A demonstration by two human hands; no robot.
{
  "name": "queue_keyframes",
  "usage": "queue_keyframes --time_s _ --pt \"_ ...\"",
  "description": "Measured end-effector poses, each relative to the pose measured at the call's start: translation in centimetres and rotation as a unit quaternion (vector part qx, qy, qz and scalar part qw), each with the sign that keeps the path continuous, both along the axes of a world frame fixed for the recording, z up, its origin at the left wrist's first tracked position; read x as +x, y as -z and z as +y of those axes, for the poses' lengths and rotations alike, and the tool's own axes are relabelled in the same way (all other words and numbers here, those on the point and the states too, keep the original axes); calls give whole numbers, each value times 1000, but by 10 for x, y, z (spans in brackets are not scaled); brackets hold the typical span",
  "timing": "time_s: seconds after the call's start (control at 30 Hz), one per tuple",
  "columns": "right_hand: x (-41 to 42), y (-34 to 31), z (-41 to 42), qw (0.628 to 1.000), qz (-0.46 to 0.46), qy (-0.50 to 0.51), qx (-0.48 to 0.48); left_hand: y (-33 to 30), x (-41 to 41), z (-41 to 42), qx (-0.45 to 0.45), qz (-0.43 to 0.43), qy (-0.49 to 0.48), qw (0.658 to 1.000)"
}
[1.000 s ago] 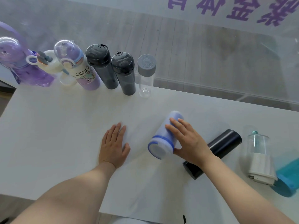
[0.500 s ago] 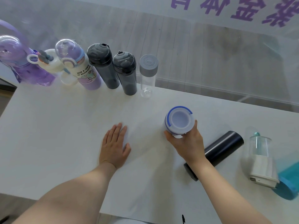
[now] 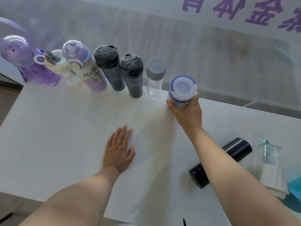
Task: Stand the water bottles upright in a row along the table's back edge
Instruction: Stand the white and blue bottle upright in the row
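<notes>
My right hand (image 3: 187, 113) has its grip wrapped round the white bottle (image 3: 182, 90), fingers curled behind the body and thumb up its right side. The bottle is upright, blue-ringed top toward me, at the back edge of the counter (image 3: 65, 136). I cannot tell whether its base is touching the surface; my hand hides it.

I take the clear bottle (image 3: 154, 79) with the grey cap as my landmark. The white bottle sits just to its right, close but not touching. To the clear bottle's left stand two dark bottles (image 3: 132, 75), side by side, then a lilac bottle (image 3: 88, 69) with printed lettering, a small cream one (image 3: 61, 62) partly hidden behind it, and a purple bottle (image 3: 24, 62) at the far left end. All of these are upright along the back edge.

Well to the right of the clear bottle and nearer to me, a black bottle (image 3: 223, 160) lies on its side, partly under my right forearm. Further right, a clear-lidded bottle (image 3: 270, 163) and a teal one (image 3: 294, 191) lie at the frame edge.

My left hand (image 3: 118, 149) rests flat on the counter, palm down, fingers spread, holding nothing, in front of the clear bottle.
</notes>
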State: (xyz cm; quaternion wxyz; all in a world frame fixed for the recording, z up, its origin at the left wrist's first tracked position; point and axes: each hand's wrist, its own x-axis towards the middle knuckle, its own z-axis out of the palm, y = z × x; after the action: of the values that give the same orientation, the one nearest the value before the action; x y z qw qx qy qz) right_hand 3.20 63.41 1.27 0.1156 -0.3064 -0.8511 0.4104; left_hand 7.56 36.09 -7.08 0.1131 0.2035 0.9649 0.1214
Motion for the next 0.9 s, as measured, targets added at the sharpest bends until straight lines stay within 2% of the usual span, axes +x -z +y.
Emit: queue_keyframes --time_s 0.57,0.9 --pt "-30 0 -1 1000 -14 12 -19 1 -1 0 0 -1 0 1000" --pt "41 7 15 997 -39 -50 -53 2 -1 0 -1 6 3 1000"
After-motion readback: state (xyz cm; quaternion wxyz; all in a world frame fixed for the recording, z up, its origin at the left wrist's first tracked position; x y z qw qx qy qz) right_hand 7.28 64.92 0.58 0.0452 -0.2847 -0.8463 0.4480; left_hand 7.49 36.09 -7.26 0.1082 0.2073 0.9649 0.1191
